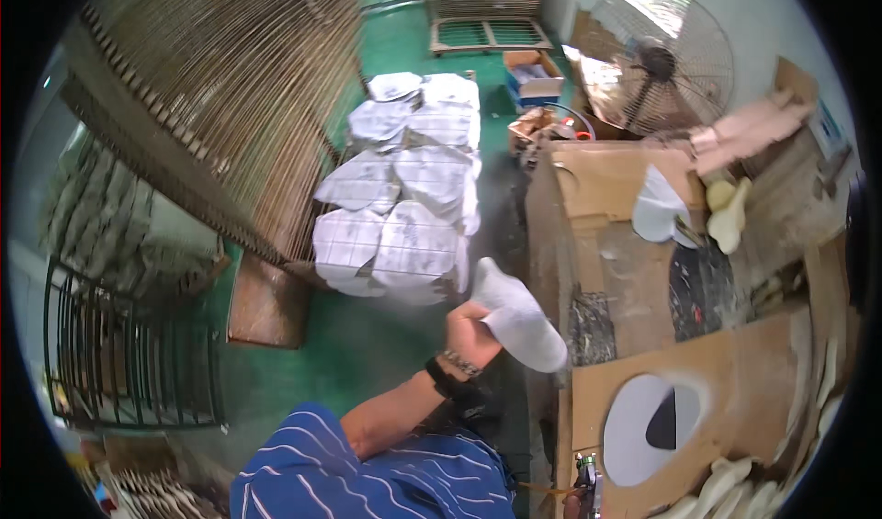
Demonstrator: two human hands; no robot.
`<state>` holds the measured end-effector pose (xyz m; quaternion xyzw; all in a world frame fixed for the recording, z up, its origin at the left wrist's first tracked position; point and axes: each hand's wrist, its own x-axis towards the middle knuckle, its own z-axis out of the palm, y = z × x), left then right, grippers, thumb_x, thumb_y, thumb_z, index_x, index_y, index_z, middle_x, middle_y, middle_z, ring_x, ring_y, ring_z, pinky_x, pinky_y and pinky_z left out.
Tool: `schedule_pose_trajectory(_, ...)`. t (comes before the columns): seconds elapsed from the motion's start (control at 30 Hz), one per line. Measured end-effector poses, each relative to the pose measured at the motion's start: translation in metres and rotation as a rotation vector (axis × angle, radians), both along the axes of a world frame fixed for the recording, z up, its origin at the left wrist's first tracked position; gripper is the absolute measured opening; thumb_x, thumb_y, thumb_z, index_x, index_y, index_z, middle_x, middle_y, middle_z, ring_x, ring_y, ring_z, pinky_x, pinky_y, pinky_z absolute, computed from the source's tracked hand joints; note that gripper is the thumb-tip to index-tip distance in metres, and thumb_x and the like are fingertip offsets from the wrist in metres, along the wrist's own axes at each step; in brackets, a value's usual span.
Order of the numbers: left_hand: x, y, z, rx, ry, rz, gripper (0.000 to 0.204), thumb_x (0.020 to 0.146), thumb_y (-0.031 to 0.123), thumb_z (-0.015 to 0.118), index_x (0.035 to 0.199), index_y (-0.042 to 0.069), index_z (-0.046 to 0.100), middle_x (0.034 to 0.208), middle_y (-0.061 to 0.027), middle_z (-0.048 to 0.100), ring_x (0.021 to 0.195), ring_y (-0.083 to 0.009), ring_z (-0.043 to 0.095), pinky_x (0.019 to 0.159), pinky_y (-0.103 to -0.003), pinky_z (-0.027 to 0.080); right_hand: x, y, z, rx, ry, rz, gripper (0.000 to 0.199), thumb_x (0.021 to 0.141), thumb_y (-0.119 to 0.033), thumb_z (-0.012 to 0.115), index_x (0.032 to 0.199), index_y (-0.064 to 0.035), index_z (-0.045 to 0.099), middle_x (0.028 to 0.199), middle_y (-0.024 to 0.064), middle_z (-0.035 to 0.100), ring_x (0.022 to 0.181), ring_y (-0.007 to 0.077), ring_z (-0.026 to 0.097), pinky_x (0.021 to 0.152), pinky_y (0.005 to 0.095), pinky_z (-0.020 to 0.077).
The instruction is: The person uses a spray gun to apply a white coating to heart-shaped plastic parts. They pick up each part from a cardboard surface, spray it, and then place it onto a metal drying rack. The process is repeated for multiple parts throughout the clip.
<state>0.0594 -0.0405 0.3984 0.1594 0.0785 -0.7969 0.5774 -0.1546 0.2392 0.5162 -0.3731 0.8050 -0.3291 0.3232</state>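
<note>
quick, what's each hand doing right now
Left hand: closed on a white curved piece.
Right hand: only a sliver shows at the lower edge by a small tool; grip cannot be told.

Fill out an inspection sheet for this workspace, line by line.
Surface: workbench covered with brown cardboard, dusty; a round cut-out near its front.
Job's things: white moulded piece held over the gap beside the bench.
Clutter: another white piece and pale yellow pieces on the bench; more pale pieces at its front corner.
Grippers: left hand grips the white moulded piece; right hand not in view.
Cables: nothing seen.
Surroundings: green floor; wire rack of white moulded pieces; stacked wire racks; pedestal fan; open cardboard box.
</note>
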Motion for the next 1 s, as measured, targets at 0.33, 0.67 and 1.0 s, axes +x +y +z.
schedule_pose_trajectory(0.33, 0.21, -0.142, -0.074, 0.261, -0.317, 0.515, 0.027, 0.065, 0.01, 0.054, 0.091, 0.005, 0.056, 0.095, -0.008, 0.06, 0.088, -0.0312, 0.062, 0.082, -0.044, 0.051, 0.08, -0.169, -0.021, 0.137, 0.015, 0.162, 0.036, 0.093, -0.018, 0.061, 0.12, 0.0048, 0.06, 0.109, 0.0175, 0.067, 0.098, 0.0254, 0.062, 0.085, 0.0371, 0.0478)
schedule_pose_trajectory(0.67, 0.431, -0.391, -0.171, 0.069, -0.232, 1.026, 0.022, 0.06, 0.004, 0.054, 0.081, 0.005, 0.058, 0.089, -0.0091, 0.065, 0.089, -0.0316, 0.065, 0.089, -0.049, 0.052, 0.181, -0.335, -0.04, 0.353, 0.031, 0.184, 0.035, 0.092, -0.017, 0.061, 0.119, 0.0044, 0.061, 0.109, 0.0169, 0.067, 0.097, 0.0241, 0.061, 0.085, 0.0369, 0.0478)
schedule_pose_trajectory(1.0, 0.414, -0.367, -0.449, 0.323, -1.588, -0.008, 0.032, 0.08, 0.024, 0.074, 0.094, -0.004, 0.066, 0.081, -0.0067, 0.069, 0.073, -0.0176, 0.061, 0.064, -0.031, 0.048, 0.199, -0.404, -0.063, 0.472, 0.022, 0.212, 0.035, 0.091, -0.016, 0.062, 0.119, 0.004, 0.061, 0.108, 0.0163, 0.067, 0.097, 0.0229, 0.061, 0.085, 0.0367, 0.0479)
